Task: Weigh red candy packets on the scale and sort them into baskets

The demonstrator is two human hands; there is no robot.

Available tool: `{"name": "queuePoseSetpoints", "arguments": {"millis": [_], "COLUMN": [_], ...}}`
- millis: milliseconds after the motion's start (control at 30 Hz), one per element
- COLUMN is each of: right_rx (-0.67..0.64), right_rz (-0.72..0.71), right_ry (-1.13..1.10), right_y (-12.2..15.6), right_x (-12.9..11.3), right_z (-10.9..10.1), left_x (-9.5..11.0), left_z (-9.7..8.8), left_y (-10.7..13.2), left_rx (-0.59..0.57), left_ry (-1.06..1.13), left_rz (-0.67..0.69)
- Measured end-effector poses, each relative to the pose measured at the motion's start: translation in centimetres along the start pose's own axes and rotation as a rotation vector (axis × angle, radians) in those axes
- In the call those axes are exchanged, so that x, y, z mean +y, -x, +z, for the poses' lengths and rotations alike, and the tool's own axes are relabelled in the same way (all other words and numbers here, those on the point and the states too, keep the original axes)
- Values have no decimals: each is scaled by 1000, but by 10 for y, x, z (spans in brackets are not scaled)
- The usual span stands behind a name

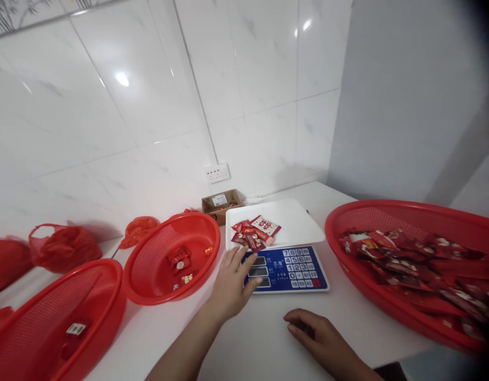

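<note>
Several small red snack packets (pixel 250 236) lie in a loose pile on the left part of the white weighing pan (pixel 296 222) of a digital scale. Over the left edge of the scale's blue keypad panel (pixel 282 270) is my left hand (pixel 232 283), its fingers spread and their tips close to the packets. It partly covers the display windows, and whether it touches the packets I cannot tell. My right hand (pixel 322 336) is low over the white table in front of the scale, loosely curved, with a gap between thumb and forefinger and nothing visible in it.
A large red basket (pixel 340 264) full of red packets stands at right. On the left are a red basket (pixel 135 288) with a few packets and another red basket (pixel 119 301). Behind are a cardboard box (pixel 218 214), red plastic bags (pixel 68 246) and a wall socket (pixel 217 173).
</note>
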State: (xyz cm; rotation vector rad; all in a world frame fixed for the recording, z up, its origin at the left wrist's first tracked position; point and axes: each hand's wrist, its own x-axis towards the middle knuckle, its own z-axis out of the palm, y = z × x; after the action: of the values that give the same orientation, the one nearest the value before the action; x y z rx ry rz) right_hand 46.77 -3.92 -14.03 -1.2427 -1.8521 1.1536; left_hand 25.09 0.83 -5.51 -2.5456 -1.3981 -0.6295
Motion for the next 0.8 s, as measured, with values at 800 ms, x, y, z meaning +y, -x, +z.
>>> {"name": "queuePoseSetpoints", "arguments": {"millis": [800], "right_rx": [-10], "right_rz": [-24], "right_ry": [-5], "right_y": [0], "right_x": [7], "right_z": [-1], "left_x": [-25], "left_z": [-16], "left_y": [31], "left_rx": [-26], "left_ry": [-165], "left_rz": [-177]}}
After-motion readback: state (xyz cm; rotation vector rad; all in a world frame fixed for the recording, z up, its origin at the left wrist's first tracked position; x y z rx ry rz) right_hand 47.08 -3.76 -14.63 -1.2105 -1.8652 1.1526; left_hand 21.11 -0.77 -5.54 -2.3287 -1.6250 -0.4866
